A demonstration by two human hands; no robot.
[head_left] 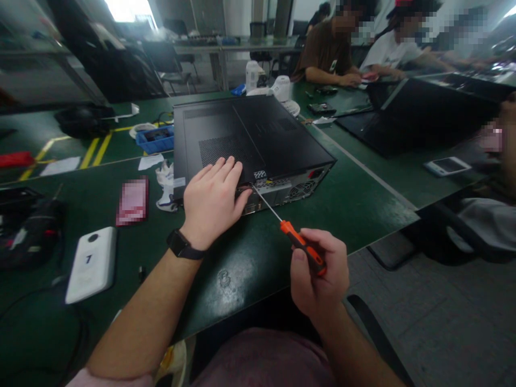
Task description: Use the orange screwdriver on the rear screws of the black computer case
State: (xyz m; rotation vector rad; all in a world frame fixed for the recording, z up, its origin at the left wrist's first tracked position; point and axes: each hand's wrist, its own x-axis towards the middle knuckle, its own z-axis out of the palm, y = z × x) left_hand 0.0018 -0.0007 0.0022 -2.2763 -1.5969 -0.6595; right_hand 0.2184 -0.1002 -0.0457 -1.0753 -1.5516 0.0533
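A black desktop computer case lies on its side on the green table, its rear panel with ports and a fan grille facing me. Flat on the near edge of its side cover rests my left hand, fingers stretched out, thumb by the rear edge. My right hand is closed round the orange and black handle of a screwdriver. The thin shaft points up and left, and its tip meets the rear edge of the case near my left thumb. Whether a screw sits under the tip is too small to tell.
Left of the case are a blue bin, a pink item and a white device marked 7. White bottles stand behind it. On the right are an open black case and a phone. Co-workers sit at the back right.
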